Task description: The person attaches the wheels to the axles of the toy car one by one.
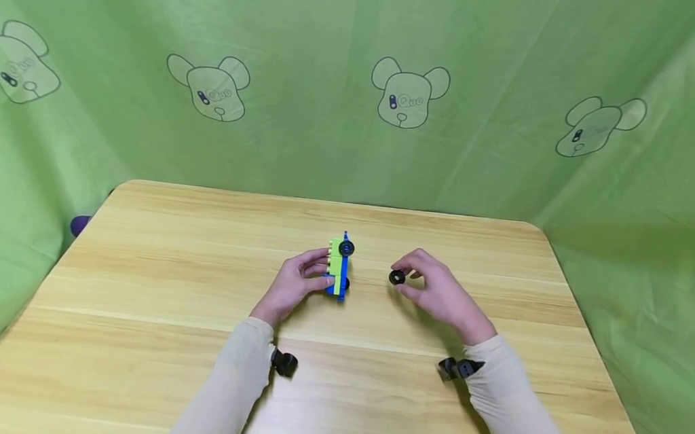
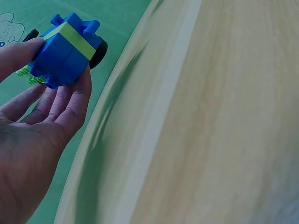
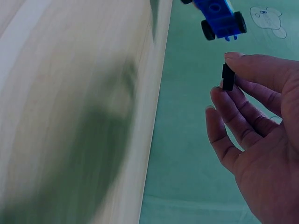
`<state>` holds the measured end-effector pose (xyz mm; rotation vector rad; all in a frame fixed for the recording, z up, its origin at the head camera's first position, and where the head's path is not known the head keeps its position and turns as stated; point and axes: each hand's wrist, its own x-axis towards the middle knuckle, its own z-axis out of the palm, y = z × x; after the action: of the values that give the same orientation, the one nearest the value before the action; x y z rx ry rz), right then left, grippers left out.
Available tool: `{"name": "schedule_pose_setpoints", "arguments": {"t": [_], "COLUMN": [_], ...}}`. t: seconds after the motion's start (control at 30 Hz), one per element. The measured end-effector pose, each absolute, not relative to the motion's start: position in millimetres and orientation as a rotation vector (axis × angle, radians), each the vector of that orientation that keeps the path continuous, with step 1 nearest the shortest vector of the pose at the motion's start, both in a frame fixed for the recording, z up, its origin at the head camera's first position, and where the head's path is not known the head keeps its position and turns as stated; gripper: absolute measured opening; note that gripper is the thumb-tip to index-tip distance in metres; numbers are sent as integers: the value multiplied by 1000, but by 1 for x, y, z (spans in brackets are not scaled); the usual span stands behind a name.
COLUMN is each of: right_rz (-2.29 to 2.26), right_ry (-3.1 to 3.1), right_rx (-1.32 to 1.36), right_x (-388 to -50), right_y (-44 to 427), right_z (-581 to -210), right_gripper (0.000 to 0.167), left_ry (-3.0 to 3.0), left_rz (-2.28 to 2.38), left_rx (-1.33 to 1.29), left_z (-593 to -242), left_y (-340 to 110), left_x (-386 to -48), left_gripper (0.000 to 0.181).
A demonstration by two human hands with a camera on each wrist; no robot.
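My left hand (image 1: pixel 293 284) grips a toy car (image 1: pixel 337 264) built of blue and lime-green bricks. The car is tipped on its side above the table, studs toward my left palm and blue underside to the right. Its blue end (image 2: pixel 65 49) with a green stripe shows in the left wrist view, thumb on one side and fingers beneath. To the right, my right hand (image 1: pixel 436 289) pinches a loose black wheel (image 3: pixel 228 77) between thumb and fingertips, a short gap away from the car. Black wheels (image 3: pixel 208 30) are on the car's underside in the right wrist view.
The light wooden table (image 1: pixel 370 396) stretches under both hands. Behind it hangs a green curtain (image 1: pixel 303 152) printed with bear heads. A purple object (image 1: pixel 80 224) shows beyond the table's left edge. Each wrist wears a small black camera (image 1: pixel 284 363).
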<state>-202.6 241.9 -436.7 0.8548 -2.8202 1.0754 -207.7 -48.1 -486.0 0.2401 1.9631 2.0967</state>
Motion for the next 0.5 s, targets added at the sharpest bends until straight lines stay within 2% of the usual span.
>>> {"name": "schedule_pose_setpoints", "arguments": {"t": [0.5], "right_rz": [1072], "right_ry": [-2796], "right_rx": [946], "right_x": [-190], "right_y": [220], "right_z": [-431], "right_gripper": [34], "left_ry": [1958], "left_rz": [2154], "left_rx": [240], "left_z": [-492], "left_y": [-46], "left_x": [-206], "left_gripper": [62]}}
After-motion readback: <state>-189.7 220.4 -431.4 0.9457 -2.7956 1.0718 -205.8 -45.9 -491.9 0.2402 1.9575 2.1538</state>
